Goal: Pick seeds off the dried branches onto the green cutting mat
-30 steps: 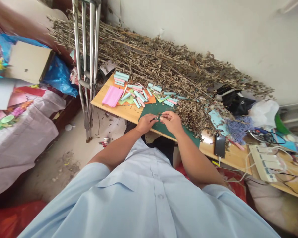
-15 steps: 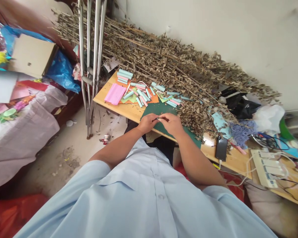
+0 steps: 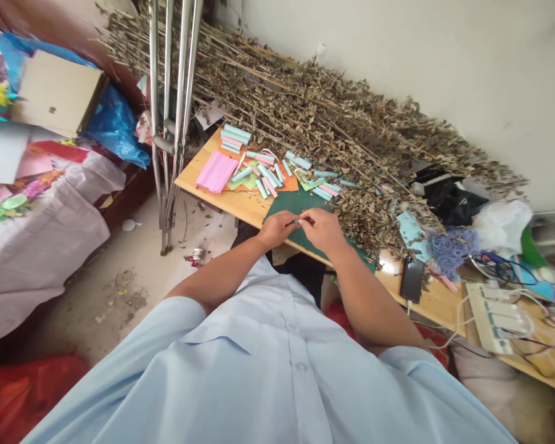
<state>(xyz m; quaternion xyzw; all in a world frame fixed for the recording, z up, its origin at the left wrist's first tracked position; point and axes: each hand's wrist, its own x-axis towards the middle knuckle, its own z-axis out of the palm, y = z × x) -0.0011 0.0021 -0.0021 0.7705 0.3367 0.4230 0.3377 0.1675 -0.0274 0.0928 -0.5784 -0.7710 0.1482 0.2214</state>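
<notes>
My left hand (image 3: 278,229) and my right hand (image 3: 321,229) meet fingertip to fingertip over the front of a dark green mat (image 3: 287,202). Both are closed in a pinch around something small, mostly covered by the fingers; I cannot make out what it is. Beyond them lie several light blue and pink paper rolls (image 3: 271,176), some on orange and green sheets. A folded pink paper (image 3: 216,172) rests on the table's left end. Dry leaves (image 3: 358,216) spread over the mat's right part, close to my right hand.
Long dried leafy stalks (image 3: 305,105) are heaped along the wall. Metal crutches (image 3: 180,80) stand at the table's left end. A phone (image 3: 412,279) with a white cable lies to the right, near a power strip (image 3: 494,317) and purple yarn (image 3: 452,250). A cloth-covered surface (image 3: 50,246) is at left.
My hands stay together in nearly the same place, with the right fingers slightly shifted. The whole view has moved a little.
</notes>
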